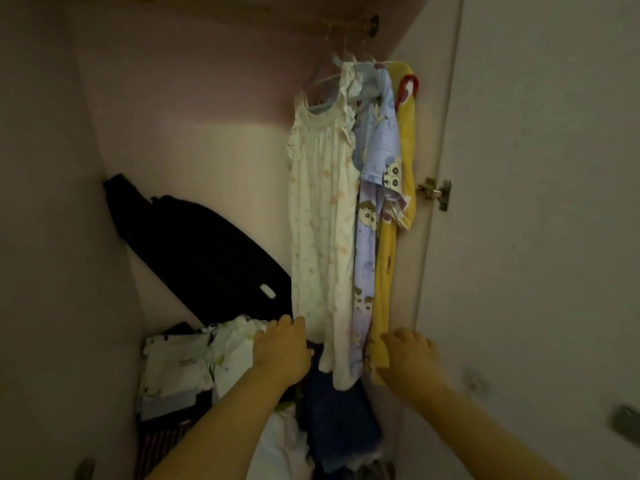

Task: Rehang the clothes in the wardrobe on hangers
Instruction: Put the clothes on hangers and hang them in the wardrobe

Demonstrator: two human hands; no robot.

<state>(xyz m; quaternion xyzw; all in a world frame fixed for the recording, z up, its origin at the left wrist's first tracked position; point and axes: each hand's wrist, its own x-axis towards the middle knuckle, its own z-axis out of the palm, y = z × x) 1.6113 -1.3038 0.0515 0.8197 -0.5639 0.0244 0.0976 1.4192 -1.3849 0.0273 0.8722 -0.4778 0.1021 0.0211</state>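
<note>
Yellow cloth lies under the right hand [412, 362]: its fingers [393, 339] are straight and slightly spread, flat against the low hem of the yellow garment [388, 271] (motion blur softens them). The left hand [282, 351] rests on a heap of white printed clothes [232, 344] low in the wardrobe. Its fingers [287, 322] bend over the heap with the tips hidden, so I cannot tell whether they pinch it. Between the hands hang a cream flowered dress [318, 220] and a lavender garment [367, 271] printed with cartoon faces. All three hang long and vertical, necks up on pale hangers [332, 77] at the rail [346, 27], hems down. A label on the folded white cloth is too small to read. Behind leans a black bag [201, 251].
</note>
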